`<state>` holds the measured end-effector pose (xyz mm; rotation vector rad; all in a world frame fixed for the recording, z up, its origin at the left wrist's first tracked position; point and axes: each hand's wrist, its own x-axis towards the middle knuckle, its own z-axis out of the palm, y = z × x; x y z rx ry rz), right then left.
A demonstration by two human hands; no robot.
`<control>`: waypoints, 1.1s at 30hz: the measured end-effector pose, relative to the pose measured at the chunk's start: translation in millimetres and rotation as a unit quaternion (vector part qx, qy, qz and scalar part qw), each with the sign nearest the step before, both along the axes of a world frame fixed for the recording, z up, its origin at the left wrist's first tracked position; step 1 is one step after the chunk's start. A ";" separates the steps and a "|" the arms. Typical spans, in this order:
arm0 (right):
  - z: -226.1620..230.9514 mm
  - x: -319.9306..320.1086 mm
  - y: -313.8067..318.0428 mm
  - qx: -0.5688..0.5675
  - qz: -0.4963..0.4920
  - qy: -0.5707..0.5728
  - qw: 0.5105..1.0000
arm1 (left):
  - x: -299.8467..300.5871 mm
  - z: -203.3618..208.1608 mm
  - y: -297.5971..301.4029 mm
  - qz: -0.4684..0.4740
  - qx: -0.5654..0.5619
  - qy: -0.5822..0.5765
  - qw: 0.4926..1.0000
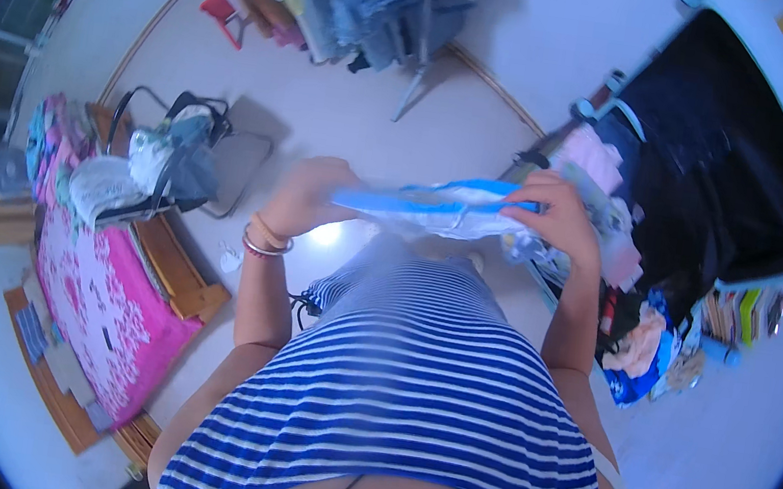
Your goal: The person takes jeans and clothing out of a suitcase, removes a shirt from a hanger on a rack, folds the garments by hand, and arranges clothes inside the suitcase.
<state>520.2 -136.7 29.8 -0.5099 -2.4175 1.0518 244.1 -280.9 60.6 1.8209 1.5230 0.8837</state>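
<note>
A blue-and-white piece of cloth (pixel 459 216), perhaps a garment, is stretched sideways in front of my body. Its left part is smeared by motion. My left hand (pixel 311 196), with bangles at the wrist, is closed on its left end and also blurred. At the other end, my right hand (pixel 558 215) pinches the cloth's upper edge between thumb and fingers. The cloth hangs in the air above the lower part of a blue-and-white striped dress (pixel 398 344) that I wear.
A chair heaped with clothes (pixel 170 161) stands left, by a bed with a pink floral cover (pixel 108 296). Ahead is a rack of hanging clothes (pixel 374 5). To the right are a large black panel (pixel 720 149), piled clothes (pixel 635 346) and a row of books (pixel 743 316).
</note>
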 end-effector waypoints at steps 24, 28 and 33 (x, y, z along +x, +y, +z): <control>-17.7 -338.1 9.7 -0.499 0.316 -0.030 0.807 | -146.5 -88.4 -38.1 0.269 -0.045 -0.290 0.917; -7.1 -384.7 30.6 -0.468 0.452 -0.038 0.758 | -169.7 -97.5 -1.7 0.214 0.032 -0.182 0.959; -10.4 -448.3 89.5 -0.570 0.358 0.013 0.740 | -230.9 -104.5 14.2 0.347 -0.011 -0.029 0.937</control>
